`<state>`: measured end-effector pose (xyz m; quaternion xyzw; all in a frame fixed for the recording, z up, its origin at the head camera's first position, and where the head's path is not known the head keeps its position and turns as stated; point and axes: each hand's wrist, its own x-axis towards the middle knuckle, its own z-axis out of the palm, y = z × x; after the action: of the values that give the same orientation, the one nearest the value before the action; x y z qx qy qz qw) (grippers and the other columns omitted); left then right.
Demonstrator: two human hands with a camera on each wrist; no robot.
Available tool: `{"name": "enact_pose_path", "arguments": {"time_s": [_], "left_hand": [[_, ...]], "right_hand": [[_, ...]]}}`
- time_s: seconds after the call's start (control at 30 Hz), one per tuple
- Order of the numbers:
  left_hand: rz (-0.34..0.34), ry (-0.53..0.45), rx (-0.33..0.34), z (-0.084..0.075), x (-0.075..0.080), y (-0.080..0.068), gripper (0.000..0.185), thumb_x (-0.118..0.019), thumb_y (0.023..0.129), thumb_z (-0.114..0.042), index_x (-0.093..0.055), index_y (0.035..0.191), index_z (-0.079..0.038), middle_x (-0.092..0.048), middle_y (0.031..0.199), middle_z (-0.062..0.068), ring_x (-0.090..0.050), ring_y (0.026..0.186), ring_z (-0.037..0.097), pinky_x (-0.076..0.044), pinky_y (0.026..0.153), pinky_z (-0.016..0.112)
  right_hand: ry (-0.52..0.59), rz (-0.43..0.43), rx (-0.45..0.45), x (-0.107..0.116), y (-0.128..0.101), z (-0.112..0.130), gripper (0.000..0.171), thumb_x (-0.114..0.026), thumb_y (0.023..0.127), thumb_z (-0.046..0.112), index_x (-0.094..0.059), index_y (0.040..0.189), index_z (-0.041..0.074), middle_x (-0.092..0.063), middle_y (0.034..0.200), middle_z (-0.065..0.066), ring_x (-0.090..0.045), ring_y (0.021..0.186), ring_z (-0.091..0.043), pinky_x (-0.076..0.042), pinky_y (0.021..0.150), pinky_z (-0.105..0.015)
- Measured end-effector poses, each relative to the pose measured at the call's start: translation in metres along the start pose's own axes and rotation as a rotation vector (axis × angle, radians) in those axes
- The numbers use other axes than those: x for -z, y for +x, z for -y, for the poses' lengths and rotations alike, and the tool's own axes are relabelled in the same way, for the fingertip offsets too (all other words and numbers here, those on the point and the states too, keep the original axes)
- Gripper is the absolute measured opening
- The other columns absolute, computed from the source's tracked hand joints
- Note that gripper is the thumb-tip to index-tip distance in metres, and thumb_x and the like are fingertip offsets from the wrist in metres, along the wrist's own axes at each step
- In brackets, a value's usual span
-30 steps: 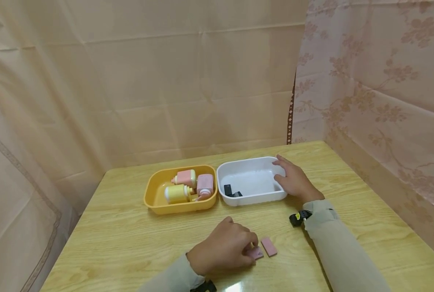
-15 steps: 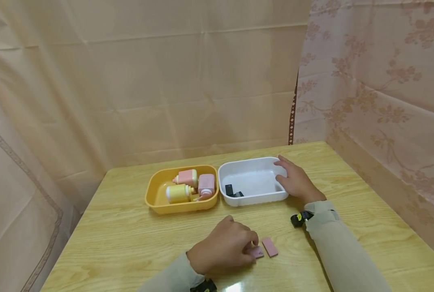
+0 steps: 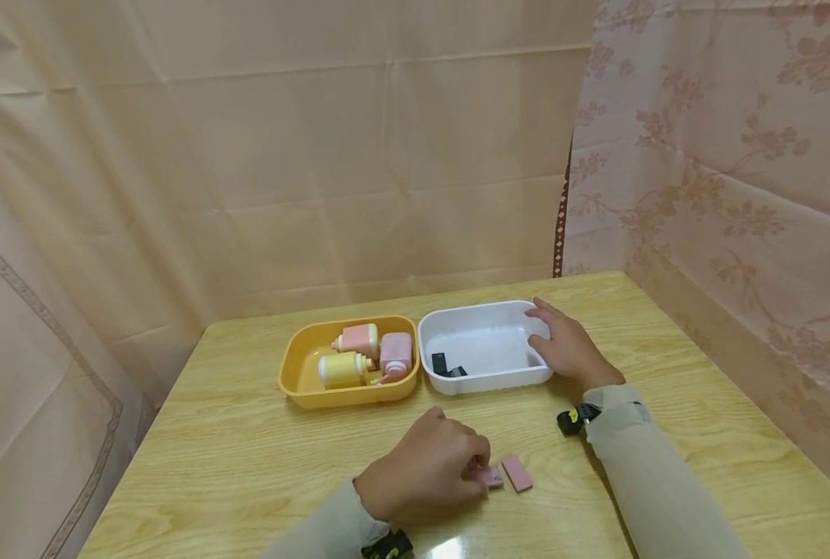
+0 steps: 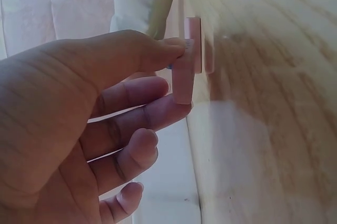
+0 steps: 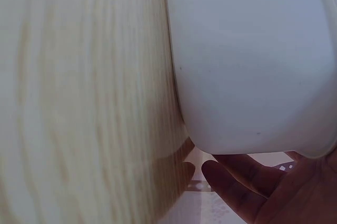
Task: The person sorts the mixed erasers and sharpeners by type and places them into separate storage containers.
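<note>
My left hand (image 3: 425, 462) pinches a small flat pink rectangular piece (image 3: 491, 477) between thumb and fingers, low over the table. In the left wrist view the pink piece (image 4: 183, 79) is seen edge-on, and its other fingers are loosely bent. A second pink piece (image 3: 517, 473) lies flat on the table just right of it. My right hand (image 3: 564, 345) holds the right end of a white tray (image 3: 487, 380), with thumb and index finger at the rim. In the right wrist view, fingers (image 5: 231, 187) show outside the tray's end wall. Small black pieces (image 3: 439, 363) lie in the tray's left front corner.
A yellow tray (image 3: 310, 400) touches the white tray's left end. In it lie a yellow-and-white bottle (image 3: 341, 370), a pink-and-cream bottle (image 3: 359, 339) and a lilac-pink bottle (image 3: 396, 351). Curtains (image 3: 387, 155) hang behind the wooden table (image 3: 261, 466).
My left hand has shifted very slightly upward in view with the pink piece. My right hand stays at the white tray. The whole head view has drifted a little.
</note>
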<state>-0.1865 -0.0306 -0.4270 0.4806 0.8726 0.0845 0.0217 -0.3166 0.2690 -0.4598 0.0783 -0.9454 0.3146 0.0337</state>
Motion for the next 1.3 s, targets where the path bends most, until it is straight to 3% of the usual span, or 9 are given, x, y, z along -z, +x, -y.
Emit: {"name": "enact_pose_path", "arguments": {"time_s": [0.6,0.93,1.13,1.3], "left_hand": [[-0.074,0.012,0.018,0.006,0.007,-0.002,0.018,-0.074,0.092,-0.046,-0.07,0.081,-0.032,-0.063,0.072,-0.024,-0.046,0.065,-0.011,-0.032,0.071,0.025],[-0.112,-0.013,0.053,0.011,0.01,-0.001,0.015,-0.075,0.09,-0.045,-0.071,0.083,-0.033,-0.066,0.077,-0.024,-0.049,0.069,-0.01,-0.032,0.074,0.025],[-0.17,-0.003,0.045,0.014,0.011,-0.002,0.016,-0.077,0.089,-0.046,-0.072,0.082,-0.032,-0.066,0.079,-0.024,-0.05,0.071,-0.008,-0.033,0.074,0.024],[-0.172,-0.018,0.056,0.016,0.013,-0.002,0.015,-0.078,0.088,-0.044,-0.072,0.082,-0.032,-0.067,0.079,-0.023,-0.05,0.071,-0.007,-0.033,0.075,0.025]], "right_hand": [[-0.005,0.001,-0.001,0.0,0.0,0.001,0.053,-0.053,0.103,0.021,-0.046,0.153,0.008,-0.018,0.173,-0.012,-0.02,0.157,-0.044,-0.019,0.122,-0.065],[0.0,0.001,0.002,0.001,-0.001,0.003,0.052,-0.054,0.102,0.021,-0.048,0.152,0.006,-0.019,0.173,-0.015,-0.02,0.156,-0.045,-0.019,0.122,-0.066],[0.007,0.018,-0.014,0.0,0.001,0.001,0.053,-0.054,0.102,0.021,-0.047,0.153,0.008,-0.016,0.174,-0.011,-0.018,0.157,-0.044,-0.018,0.122,-0.066],[0.007,0.016,-0.019,0.0,0.001,0.0,0.053,-0.054,0.103,0.022,-0.047,0.153,0.009,-0.015,0.174,-0.01,-0.018,0.157,-0.044,-0.018,0.122,-0.066]]}}
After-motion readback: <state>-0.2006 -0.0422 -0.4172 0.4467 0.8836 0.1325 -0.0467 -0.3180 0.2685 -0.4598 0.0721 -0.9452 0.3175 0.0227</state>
